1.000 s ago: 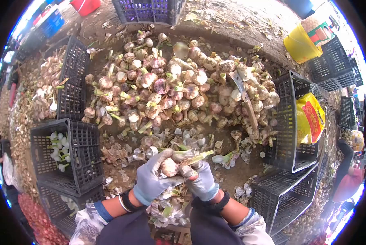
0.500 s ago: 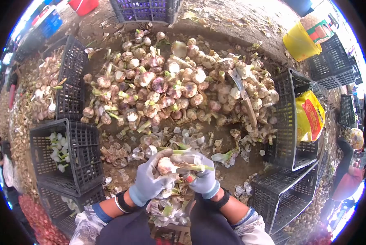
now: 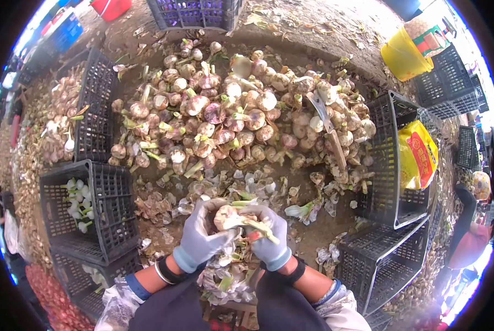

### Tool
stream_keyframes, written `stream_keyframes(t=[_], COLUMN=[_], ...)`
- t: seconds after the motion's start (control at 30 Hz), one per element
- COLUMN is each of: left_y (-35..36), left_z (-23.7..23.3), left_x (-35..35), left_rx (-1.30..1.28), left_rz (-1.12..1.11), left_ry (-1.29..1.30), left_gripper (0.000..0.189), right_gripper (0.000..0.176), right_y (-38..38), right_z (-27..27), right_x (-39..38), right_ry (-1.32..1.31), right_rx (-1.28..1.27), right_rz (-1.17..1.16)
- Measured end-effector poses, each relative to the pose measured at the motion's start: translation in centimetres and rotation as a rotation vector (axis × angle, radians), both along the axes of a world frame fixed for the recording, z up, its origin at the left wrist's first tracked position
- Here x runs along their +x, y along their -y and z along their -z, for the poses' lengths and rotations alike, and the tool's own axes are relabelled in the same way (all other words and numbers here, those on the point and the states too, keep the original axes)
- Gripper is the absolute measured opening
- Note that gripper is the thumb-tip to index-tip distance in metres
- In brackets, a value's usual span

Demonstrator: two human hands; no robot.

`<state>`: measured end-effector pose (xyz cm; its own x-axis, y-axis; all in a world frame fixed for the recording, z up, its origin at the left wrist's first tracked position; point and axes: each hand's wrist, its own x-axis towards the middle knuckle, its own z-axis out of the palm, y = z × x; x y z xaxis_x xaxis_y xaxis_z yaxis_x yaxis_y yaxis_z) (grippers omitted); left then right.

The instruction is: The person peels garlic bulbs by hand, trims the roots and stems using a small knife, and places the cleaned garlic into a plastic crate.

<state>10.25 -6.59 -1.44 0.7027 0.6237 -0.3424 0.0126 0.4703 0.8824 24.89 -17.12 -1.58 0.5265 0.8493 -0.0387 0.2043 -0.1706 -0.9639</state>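
Both my hands wear grey gloves and meet in front of my lap. My left hand [image 3: 204,231] is closed around a garlic bulb [image 3: 225,217] with its skin partly loose. My right hand [image 3: 272,238] closes on the same garlic's stem [image 3: 264,227], which points right and bends down. A small red object [image 3: 254,236] shows by the right palm; its kind is hidden by the fingers. Below the hands, between my knees, lie peeled garlic skins [image 3: 225,284]. Ahead spreads a big heap of garlic bulbs [image 3: 225,118], with a wooden-handled knife [image 3: 328,128] resting on its right side.
At the left, a black crate [image 3: 112,212] holds white trimmed garlic. To the right stands another black crate [image 3: 387,165] with a yellow bag [image 3: 418,154] against it, and a lower crate [image 3: 382,265]. A yellow bucket [image 3: 406,55] is at the back right.
The garlic has turned a little in my hands, and its stem now angles downward instead of straight right. My right hand has tilted slightly. The heap and crates look the same.
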Motion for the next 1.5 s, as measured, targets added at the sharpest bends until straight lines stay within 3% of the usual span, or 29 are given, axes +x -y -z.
stream_keyframes(t=[0.03, 0.07, 0.17, 0.2, 0.23, 0.37, 0.4, 0.5, 0.63, 0.7, 0.73, 0.8, 0.83, 0.87, 0.9, 0.93, 0.97, 1.03, 1.07, 1.1, 1.23, 1.27, 1.37, 1.4, 1.5], left_y=[-0.6, -1.4, -2.1, -2.3, -2.4, -1.8, -2.2, -1.5, -1.1, -1.9, -2.4, -2.9, -3.3, -3.1, -2.8, -2.3, -2.1, -1.5, -2.4, -3.2, -2.4, -1.6, -1.1, -1.7, -1.8], left_z=[-0.5, -0.9, 0.1, 0.2, 0.1, -0.9, 0.2, 1.0, 0.7, -1.5, -2.4, -2.7, -3.4, -3.4, -3.4, -1.6, -0.4, 0.5, 0.3, 0.0, -1.3, -1.5, -1.4, -1.3, -1.4], left_x=[0.0, -0.2, -1.3, -1.6, -1.8, -1.5, -1.7, -2.4, -1.9, -1.8, -1.9, -2.2, -2.2, -2.3, -2.1, -2.1, -2.3, -2.4, -2.1, -1.8, -0.3, -0.4, -1.1, -0.8, -0.7], left_rx=[-0.115, -0.230, -0.596, -0.706, -0.815, -0.657, -0.628, -0.587, -0.413, -0.283, -0.217, -0.250, -0.272, -0.248, -0.222, -0.296, -0.233, -0.117, 0.321, 0.763, 0.681, 0.342, 0.221, 0.665, 0.864], left_rz=[0.075, 0.149, 0.266, 0.265, 0.263, 0.131, 0.193, 0.246, 0.200, 0.360, 0.438, 0.429, 0.410, 0.337, 0.267, 0.179, 0.197, 0.236, 0.363, 0.479, 0.257, 0.121, 0.161, 0.154, 0.122], left_ry=[-0.030, -0.060, 0.066, 0.137, 0.206, 0.164, 0.214, 0.190, 0.200, 0.110, 0.062, 0.337, 0.404, 0.231, 0.064, 0.199, 0.195, 0.144, 0.040, -0.067, -0.080, -0.063, -0.147, -0.107, -0.110], left_gripper=[0.065, 0.062, 0.052, 0.052, 0.051, 0.049, 0.055, 0.059, 0.060, 0.066, 0.069, 0.068, 0.069, 0.068, 0.068, 0.067, 0.066, 0.070, 0.073, 0.077, 0.065, 0.051, 0.037, 0.032, 0.026], right_gripper=[0.024, 0.018, 0.021, 0.026, 0.023, 0.021, 0.021, 0.022, 0.024, 0.024, 0.025, 0.030, 0.042, 0.056, 0.065, 0.070, 0.075, 0.075, 0.076, 0.073, 0.063, 0.056, 0.055, 0.052, 0.044], right_y=[0.1, -0.1, 1.0, 0.7, 1.6, 1.8, 2.0, 2.4, 3.7, 3.2, 3.3, 4.1, 4.5, 4.9, 4.9, 4.2, 4.9, 3.0, 3.0, 2.3, 2.0, 2.2, 2.2, 2.2, 1.8], right_z=[-0.6, -0.2, 2.8, 1.2, 3.0, 3.8, 3.9, 3.2, 5.0, 6.2, 6.6, 7.9, 9.0, 10.0, 8.6, 6.8, 8.3, 1.7, 0.5, -0.6, -0.7, -1.0, -0.9, -1.1, -1.9], right_x=[0.1, 0.2, -1.8, -0.7, -0.7, -0.8, -0.7, 0.2, 0.7, -0.1, 1.3, 4.3, 4.3, 4.4, 3.8, 3.2, 2.6, 1.6, 1.4, 0.7, -0.4, -0.6, -0.5, -0.4, 0.1], right_ry=[-0.095, -0.031, -0.522, -0.768, -0.825, -1.052, -1.122, -1.034, 0.056, -0.316, -0.220, -0.029, -0.214, -0.395, 0.294, 0.160, -0.119, -0.990, -0.915, -0.851, -0.667, -0.717, -0.363, -0.298, -0.106], right_rx=[-0.119, 0.054, 0.231, -0.002, 0.039, 0.126, 0.149, 0.072, -0.100, -0.045, -0.096, -0.200, -0.306, -0.402, -0.510, -0.342, -0.180, 0.048, 0.067, 0.014, -0.112, -0.100, -0.125, -0.112, -0.069], right_rz=[0.021, 0.026, 0.189, 0.160, 0.178, 0.262, 0.272, 0.195, -0.192, 0.104, 0.068, -0.004, 0.088, 0.203, -0.046, -0.070, -0.100, -0.142, -0.246, -0.205, -0.040, 0.021, -0.003, -0.029, -0.106])
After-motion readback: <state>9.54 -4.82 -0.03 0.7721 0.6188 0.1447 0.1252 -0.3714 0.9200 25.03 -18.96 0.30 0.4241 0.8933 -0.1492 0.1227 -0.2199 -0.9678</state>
